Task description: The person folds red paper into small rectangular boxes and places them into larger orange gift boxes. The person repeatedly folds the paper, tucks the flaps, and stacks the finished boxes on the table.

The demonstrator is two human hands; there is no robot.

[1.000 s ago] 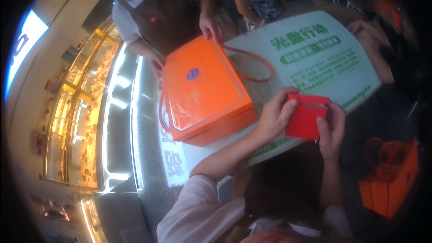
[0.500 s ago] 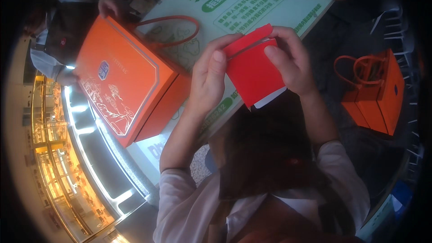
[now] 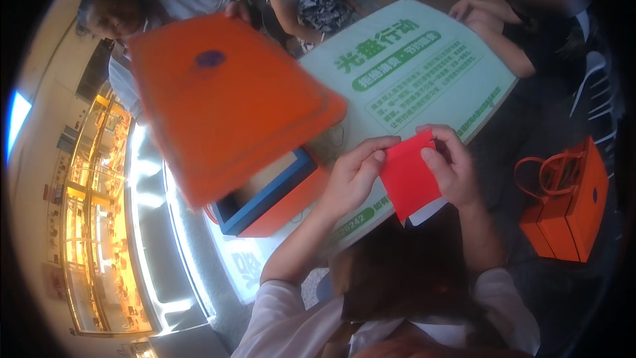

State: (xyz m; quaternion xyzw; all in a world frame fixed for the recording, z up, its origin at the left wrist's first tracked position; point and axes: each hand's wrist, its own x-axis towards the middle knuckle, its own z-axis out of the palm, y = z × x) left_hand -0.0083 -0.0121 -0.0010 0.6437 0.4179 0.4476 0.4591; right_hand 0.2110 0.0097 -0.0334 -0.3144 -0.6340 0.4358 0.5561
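Note:
Both my hands hold a red paper packet (image 3: 409, 182) upright in front of me. My left hand (image 3: 356, 176) grips its upper left edge between thumb and fingers. My right hand (image 3: 452, 169) has its thumb on the front and its fingers behind the upper right edge. A folded flap runs along the packet's top, and a white piece (image 3: 428, 213) sticks out at the lower right. To the left of my hands is an orange gift box (image 3: 285, 211) with a blue inner rim. A person at the left holds its orange lid (image 3: 218, 103), tilted above it.
The box stands on a pale table (image 3: 434, 46) with green print. Another orange box with handles (image 3: 563, 205) is at the right. A lit display case (image 3: 109, 225) runs along the left. Other people sit at the far side, near a white chair (image 3: 589, 73).
The view has tilted up, showing more of the far side. The person at the left has raised the orange lid off the box. The packet's flap gap has narrowed between my hands.

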